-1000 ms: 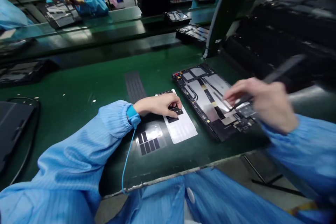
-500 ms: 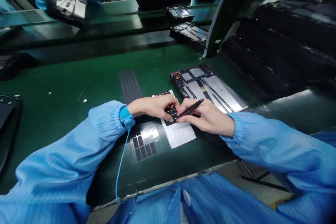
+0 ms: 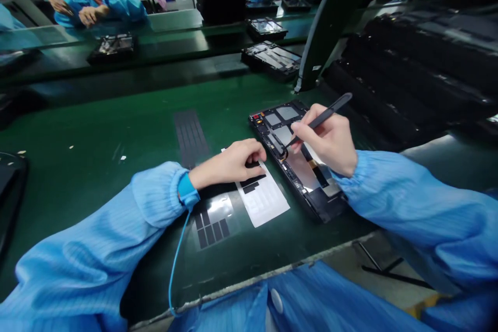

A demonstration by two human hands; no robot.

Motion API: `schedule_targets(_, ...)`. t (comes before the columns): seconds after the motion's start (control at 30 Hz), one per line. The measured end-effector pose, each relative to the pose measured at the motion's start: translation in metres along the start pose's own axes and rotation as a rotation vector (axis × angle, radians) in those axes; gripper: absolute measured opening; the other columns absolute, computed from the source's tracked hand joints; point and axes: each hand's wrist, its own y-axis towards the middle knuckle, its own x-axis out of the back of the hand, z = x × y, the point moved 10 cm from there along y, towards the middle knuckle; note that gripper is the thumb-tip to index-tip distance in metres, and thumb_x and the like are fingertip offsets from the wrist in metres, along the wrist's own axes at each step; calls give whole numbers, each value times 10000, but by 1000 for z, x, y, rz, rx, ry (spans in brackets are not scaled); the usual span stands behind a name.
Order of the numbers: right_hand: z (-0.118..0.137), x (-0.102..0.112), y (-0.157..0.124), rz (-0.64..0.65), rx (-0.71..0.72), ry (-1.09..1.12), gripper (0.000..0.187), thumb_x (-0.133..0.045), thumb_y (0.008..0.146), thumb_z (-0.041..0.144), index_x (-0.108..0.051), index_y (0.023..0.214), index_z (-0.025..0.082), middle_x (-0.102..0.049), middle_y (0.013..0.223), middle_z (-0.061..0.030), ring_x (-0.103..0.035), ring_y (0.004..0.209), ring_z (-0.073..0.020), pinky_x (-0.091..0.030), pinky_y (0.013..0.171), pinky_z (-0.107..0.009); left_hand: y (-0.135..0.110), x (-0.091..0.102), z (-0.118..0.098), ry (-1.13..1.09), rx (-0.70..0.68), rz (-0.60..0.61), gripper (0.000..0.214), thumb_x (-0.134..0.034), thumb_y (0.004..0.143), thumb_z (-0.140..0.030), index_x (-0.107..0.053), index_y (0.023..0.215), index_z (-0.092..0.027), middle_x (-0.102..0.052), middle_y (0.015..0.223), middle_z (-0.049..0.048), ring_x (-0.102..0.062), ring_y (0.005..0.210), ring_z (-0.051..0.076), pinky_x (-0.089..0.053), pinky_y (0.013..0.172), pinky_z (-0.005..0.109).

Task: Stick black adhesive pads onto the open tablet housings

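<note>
My right hand (image 3: pixel 327 137) is closed around black tweezers (image 3: pixel 330 110), tilted with their tips down at the left part of an opened tablet (image 3: pixel 319 202). The tablet lies on the green bench, its inner boards, metal plates and ribbon cables exposed. Whether the tips hold anything is too small to tell. My left hand (image 3: pixel 237 162), in a blue wrist strap, rests over a white label sheet (image 3: pixel 266 203) with black strips on it. Its fingers are curled, with a gap between thumb and forefinger and nothing seen between them. The sheet's upper part is hidden beneath this hand.
A clear sheet with black rectangles (image 3: pixel 213 228) lies by my left wrist, and a grey strip sheet (image 3: pixel 190 135) lies behind it. More opened devices (image 3: pixel 272 56) sit along the line at the back. Dark stacked parts (image 3: pixel 408 78) stand right of a slanted post (image 3: pixel 317 36). Co-workers sit opposite.
My right hand has moved with the tweezers from the label sheet up and right to the tablet. The tablet now lies turned and closer to me. My left hand stays over the sheet.
</note>
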Motion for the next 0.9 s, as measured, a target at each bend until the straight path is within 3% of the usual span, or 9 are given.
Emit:
schedule_targets(0.07, -5, 2, -2, -38, 18, 18, 219, -566, 770, 278, -418, 632, 191, -537, 592, 2, -551, 450, -125, -446, 384, -241, -2, 16, -4, -20, -19, -269, 91, -472, 742, -150, -439, 827, -146, -480, 786, 13, -440, 701, 110, -386, 657, 226)
schedule_targets(0.13, -3, -4, -7, -13, 62, 16, 221, -561, 767, 262, -420, 613, 189, -523, 600, 0, -538, 433, -115, -431, 362, -235, -5, 17, -11, -41, -85, -394, 113, -427, 733, -112, -396, 834, -155, -488, 858, 37, -451, 781, 125, -396, 718, 248)
schedule_targets(0.23, 4, -11, -13, 41, 117, -15, 217, -555, 758, 242, -422, 596, 184, -499, 596, 5, -517, 416, -96, -407, 342, -218, -7, 6, -19, -70, -183, -353, 159, -406, 713, -96, -364, 848, -168, -492, 970, 61, -454, 886, 143, -387, 812, 283)
schedule_targets(0.47, 12, -12, -11, 43, 211, -179, 231, -534, 769, 269, -422, 587, 182, -479, 561, 3, -486, 470, -100, -388, 401, -226, -6, -1, -20, -85, -182, -242, 186, -368, 689, -77, -346, 844, -178, -490, 1046, 74, -462, 952, 149, -381, 846, 290)
schedule_targets(0.6, 18, -17, -16, 81, 307, -235, 211, -539, 766, 269, -439, 599, 188, -491, 584, -8, -498, 555, -128, -409, 508, -263, -6, -2, -20, -115, -205, -240, 220, -383, 668, -52, -367, 853, -171, -498, 994, 54, -464, 927, 140, -390, 827, 273)
schedule_targets(0.73, 18, -23, -21, 170, 316, -217, 201, -540, 767, 263, -434, 611, 195, -497, 619, -10, -487, 582, -129, -403, 541, -271, -7, -1, -21, -111, -228, -232, 229, -388, 664, -35, -383, 851, -167, -503, 962, 41, -463, 903, 132, -392, 816, 261)
schedule_targets(0.9, 15, -16, -20, 102, 257, -212, 233, -548, 764, 303, -436, 589, 197, -487, 583, -6, -486, 567, -136, -405, 546, -283, -5, -10, -31, 84, -264, -175, 156, -354, 683, -21, -389, 733, -165, -498, 782, 24, -428, 825, 145, -391, 740, 249)
